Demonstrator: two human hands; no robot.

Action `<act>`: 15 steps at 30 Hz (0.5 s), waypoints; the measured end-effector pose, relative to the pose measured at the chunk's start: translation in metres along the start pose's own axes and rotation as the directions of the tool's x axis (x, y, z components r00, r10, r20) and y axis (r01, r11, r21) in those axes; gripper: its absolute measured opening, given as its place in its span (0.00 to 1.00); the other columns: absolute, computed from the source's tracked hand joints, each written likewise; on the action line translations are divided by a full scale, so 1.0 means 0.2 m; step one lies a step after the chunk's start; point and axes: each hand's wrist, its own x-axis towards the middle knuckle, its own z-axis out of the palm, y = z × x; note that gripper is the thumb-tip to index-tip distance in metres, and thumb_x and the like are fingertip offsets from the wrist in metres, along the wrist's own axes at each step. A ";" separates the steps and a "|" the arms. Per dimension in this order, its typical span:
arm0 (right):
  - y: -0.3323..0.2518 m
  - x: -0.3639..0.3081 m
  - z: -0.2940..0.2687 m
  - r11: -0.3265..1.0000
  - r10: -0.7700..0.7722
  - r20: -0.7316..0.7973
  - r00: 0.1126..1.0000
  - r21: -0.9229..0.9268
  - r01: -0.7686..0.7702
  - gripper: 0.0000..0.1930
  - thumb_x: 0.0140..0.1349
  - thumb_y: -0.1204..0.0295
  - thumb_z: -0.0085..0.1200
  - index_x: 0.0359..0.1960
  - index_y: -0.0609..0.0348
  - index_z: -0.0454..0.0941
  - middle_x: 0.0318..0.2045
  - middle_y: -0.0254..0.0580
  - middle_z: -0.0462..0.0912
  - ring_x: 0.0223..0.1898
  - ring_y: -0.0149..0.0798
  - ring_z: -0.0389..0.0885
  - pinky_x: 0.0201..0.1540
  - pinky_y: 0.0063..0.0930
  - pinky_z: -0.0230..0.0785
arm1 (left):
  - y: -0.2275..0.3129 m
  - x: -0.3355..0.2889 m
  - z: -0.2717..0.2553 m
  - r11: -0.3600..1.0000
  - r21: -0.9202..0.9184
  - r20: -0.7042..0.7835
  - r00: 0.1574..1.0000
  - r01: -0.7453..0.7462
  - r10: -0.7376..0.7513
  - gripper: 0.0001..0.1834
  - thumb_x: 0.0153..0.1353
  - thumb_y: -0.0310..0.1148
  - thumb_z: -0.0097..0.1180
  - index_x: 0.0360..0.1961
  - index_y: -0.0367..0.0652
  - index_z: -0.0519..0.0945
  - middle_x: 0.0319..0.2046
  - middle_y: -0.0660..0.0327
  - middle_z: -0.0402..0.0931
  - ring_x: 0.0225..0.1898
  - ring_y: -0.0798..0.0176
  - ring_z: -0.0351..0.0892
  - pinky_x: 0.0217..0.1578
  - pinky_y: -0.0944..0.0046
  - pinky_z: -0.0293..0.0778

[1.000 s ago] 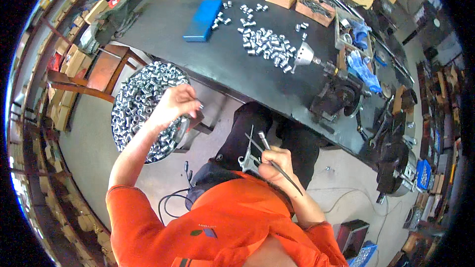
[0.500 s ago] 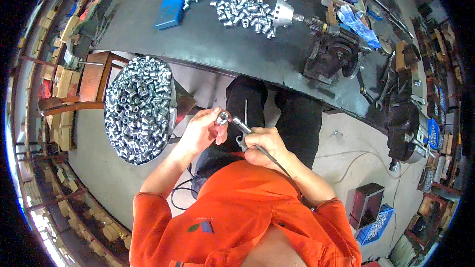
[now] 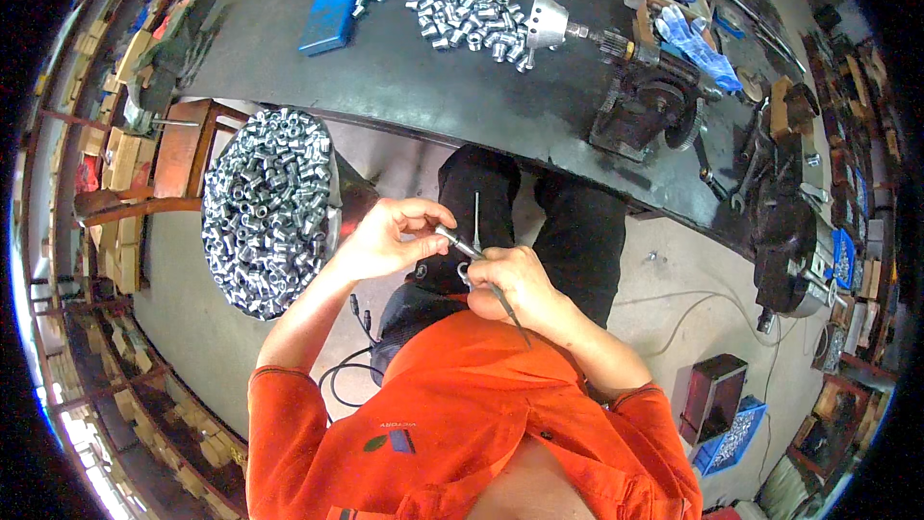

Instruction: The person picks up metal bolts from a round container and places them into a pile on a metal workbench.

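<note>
A small shiny metal fitting (image 3: pixel 444 230) is pinched between the thumb and fingers of my left hand (image 3: pixel 393 241). My right hand (image 3: pixel 518 281) is closed round a slim rod-shaped tool (image 3: pixel 465 247) with a metal front part and a dark rear end trailing below the fist. The tool's tip meets the fitting; how deep it sits inside I cannot tell. A thin metal rod (image 3: pixel 476 214) points up beside the right hand, and a small curved metal piece (image 3: pixel 463 274) shows by its fingers. Both hands are above my lap, short of the bench.
Left of me stands a large container heaped with metal fittings (image 3: pixel 269 212), by a wooden chair (image 3: pixel 178 159). The dark bench (image 3: pixel 385 87) ahead bears loose fittings (image 3: pixel 472 19), a blue block (image 3: pixel 333 6) and a geared machine (image 3: pixel 635 101). Blue bins (image 3: pixel 736 438) stand at right.
My left hand has turned and brought the fitting to the tool's tip; before, the two were apart and the fitting's open end faced up. The right hand has barely moved.
</note>
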 end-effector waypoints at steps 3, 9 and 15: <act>0.01 0.00 -0.01 0.998 -0.013 -0.018 1.000 0.061 0.014 0.10 0.37 0.68 0.57 0.13 0.56 0.68 0.14 0.46 0.70 0.20 0.51 0.73 0.22 0.45 0.64 | -0.03 0.01 0.01 0.998 -0.056 0.026 1.000 -0.007 0.009 0.11 0.58 0.23 0.55 0.42 0.32 0.74 0.28 0.62 0.77 0.30 0.70 0.77 0.32 0.71 0.73; 0.01 -0.02 -0.03 0.996 0.011 -0.042 0.999 0.090 -0.007 0.09 0.36 0.69 0.57 0.14 0.56 0.68 0.14 0.46 0.69 0.19 0.51 0.72 0.21 0.43 0.63 | -0.03 0.03 0.01 0.976 -0.191 0.026 0.994 0.108 -0.105 0.09 0.58 0.26 0.55 0.38 0.31 0.75 0.24 0.61 0.75 0.24 0.69 0.76 0.27 0.69 0.73; 0.03 -0.06 -0.09 0.994 0.065 -0.095 0.993 0.098 -0.056 0.10 0.37 0.70 0.58 0.16 0.58 0.67 0.16 0.44 0.68 0.19 0.48 0.72 0.20 0.36 0.61 | -0.07 0.04 -0.02 0.990 -0.078 -0.109 0.987 0.114 -0.122 0.11 0.58 0.32 0.58 0.36 0.33 0.77 0.19 0.62 0.75 0.19 0.69 0.74 0.22 0.69 0.71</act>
